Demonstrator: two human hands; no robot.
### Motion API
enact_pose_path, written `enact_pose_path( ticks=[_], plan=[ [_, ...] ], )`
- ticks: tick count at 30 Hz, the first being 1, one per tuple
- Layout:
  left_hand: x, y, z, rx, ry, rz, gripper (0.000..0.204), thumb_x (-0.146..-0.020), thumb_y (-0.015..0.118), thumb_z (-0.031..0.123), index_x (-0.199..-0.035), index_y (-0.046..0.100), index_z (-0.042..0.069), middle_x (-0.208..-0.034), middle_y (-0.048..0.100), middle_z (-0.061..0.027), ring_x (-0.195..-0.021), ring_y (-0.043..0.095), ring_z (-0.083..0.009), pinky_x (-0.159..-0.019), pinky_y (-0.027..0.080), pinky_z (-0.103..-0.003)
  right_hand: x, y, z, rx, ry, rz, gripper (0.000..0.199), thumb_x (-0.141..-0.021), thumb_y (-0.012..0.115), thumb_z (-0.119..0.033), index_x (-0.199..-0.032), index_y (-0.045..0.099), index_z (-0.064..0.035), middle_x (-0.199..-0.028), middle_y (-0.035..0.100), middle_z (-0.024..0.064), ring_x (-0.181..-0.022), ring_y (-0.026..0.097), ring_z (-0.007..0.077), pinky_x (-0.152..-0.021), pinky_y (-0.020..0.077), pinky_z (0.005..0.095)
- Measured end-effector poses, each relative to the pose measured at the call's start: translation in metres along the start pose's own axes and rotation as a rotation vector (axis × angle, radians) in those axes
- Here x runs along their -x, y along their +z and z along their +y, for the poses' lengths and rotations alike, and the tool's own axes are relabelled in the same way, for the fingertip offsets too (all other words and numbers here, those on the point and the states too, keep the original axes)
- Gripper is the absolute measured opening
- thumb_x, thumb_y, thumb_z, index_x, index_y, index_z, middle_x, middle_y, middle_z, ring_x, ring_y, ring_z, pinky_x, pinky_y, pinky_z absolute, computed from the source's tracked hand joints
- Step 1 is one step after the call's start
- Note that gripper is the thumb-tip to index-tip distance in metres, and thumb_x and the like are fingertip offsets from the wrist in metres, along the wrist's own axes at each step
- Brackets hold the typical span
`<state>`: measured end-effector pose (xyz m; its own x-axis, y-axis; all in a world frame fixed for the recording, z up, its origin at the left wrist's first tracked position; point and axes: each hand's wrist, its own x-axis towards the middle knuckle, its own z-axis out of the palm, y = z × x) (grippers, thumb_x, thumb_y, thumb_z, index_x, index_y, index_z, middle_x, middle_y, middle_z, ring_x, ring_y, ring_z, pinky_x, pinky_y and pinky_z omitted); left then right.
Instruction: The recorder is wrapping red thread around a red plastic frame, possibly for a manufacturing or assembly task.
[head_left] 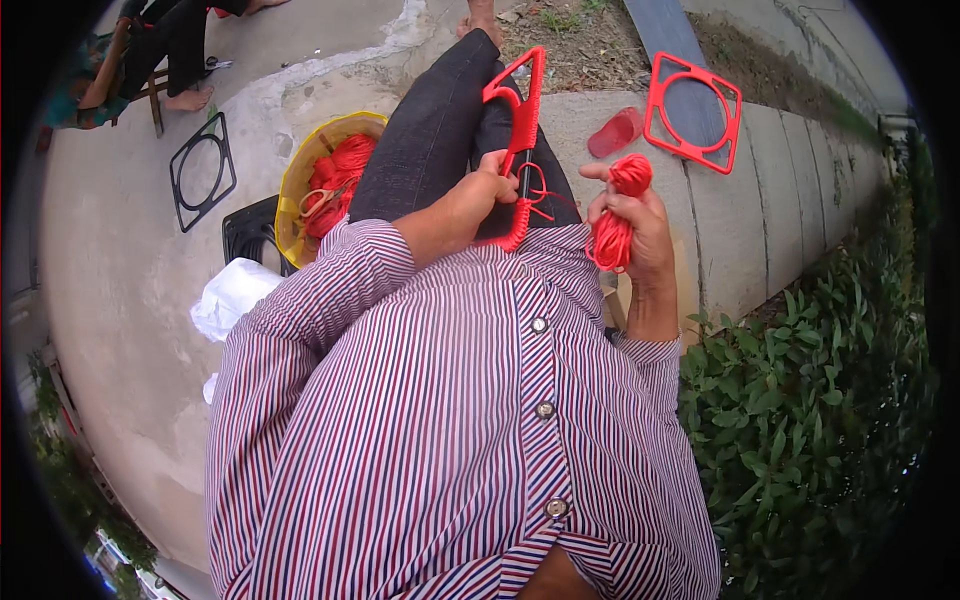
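My left hand (472,202) grips a flat frame (525,125) that stands on edge over my lap. Red cord covers much of the frame, with a short bare black stretch near my fingers. A loose loop of red cord (545,192) hangs by that stretch. Raised to the right, my right hand (645,222) is closed around a bundle of red cord (611,242), whose rounded top end shows above the thumb. My right index finger points out to the left. Parts of the left fingers are hidden behind the frame.
A yellow-rimmed basket (287,190) beside my left leg holds red cord and scissors (322,203). Black frames (203,172) and white cloth (235,298) lie left. To the right are a red frame (655,110), a red translucent object (615,132) and a hedge (800,420). Another person (180,60) sits far left.
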<state>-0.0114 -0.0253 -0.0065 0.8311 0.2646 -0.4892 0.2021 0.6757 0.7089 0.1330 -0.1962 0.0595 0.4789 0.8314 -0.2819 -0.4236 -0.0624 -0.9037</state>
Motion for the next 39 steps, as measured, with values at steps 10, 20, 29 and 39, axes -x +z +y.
enact_pose_path(
  ticks=[10, 20, 29, 39],
  plan=[
    [-0.024, -0.01, -0.002, 0.113, -0.02, -0.055, 0.056, -0.075, 0.048, 0.001, -0.13, 0.04, 0.004, -0.102, 0.045, -0.0037, -0.088, 0.043, -0.013, -0.083, 0.038, -0.024, 0.01, 0.05, -0.026, 0.086, 0.076, -0.242, 0.024, -0.084, 0.065, -0.01, -0.103, 0.053, -0.0002, -0.072, 0.055, 0.0002, -0.058, 0.052, 0.0072, -0.055, 0.0426, 0.0212],
    [0.019, 0.026, 0.026, -1.144, 0.732, 0.19, 0.07, -0.072, 0.062, 0.007, -0.137, 0.036, 0.005, -0.132, 0.045, -0.0181, -0.129, 0.034, -0.0276, -0.105, 0.028, -0.031, 0.027, 0.052, -0.058, -0.168, -0.047, -0.227, 0.035, -0.078, 0.059, -0.024, -0.093, 0.046, 0.0039, -0.073, 0.057, 0.0199, -0.049, 0.054, 0.0165, -0.046, 0.0452, 0.0236],
    [0.006, -0.009, 0.039, -0.399, 0.195, 0.263, 0.014, -0.091, 0.056, 0.015, -0.096, 0.057, 0.001, -0.063, 0.051, 0.0012, -0.052, 0.044, -0.0052, -0.048, 0.035, -0.02, -0.049, 0.016, -0.005, 1.211, -0.3, -0.224, 0.033, -0.066, 0.062, -0.001, -0.099, 0.062, 0.0018, -0.084, 0.057, 0.0099, -0.078, 0.056, 0.0178, -0.075, 0.0445, 0.0256],
    [0.018, -0.007, 0.043, -1.207, 0.692, 0.438, 0.027, -0.094, 0.054, 0.022, -0.082, 0.057, -0.001, -0.06, 0.055, -0.0068, -0.051, 0.049, -0.0123, -0.049, 0.04, -0.031, -0.045, 0.041, 0.016, 0.789, -0.306, -0.025, 0.041, -0.072, 0.074, -0.016, -0.108, 0.062, -0.0003, -0.111, 0.062, 0.0153, -0.095, 0.064, 0.0298, -0.085, 0.0494, 0.0349]
  ],
)
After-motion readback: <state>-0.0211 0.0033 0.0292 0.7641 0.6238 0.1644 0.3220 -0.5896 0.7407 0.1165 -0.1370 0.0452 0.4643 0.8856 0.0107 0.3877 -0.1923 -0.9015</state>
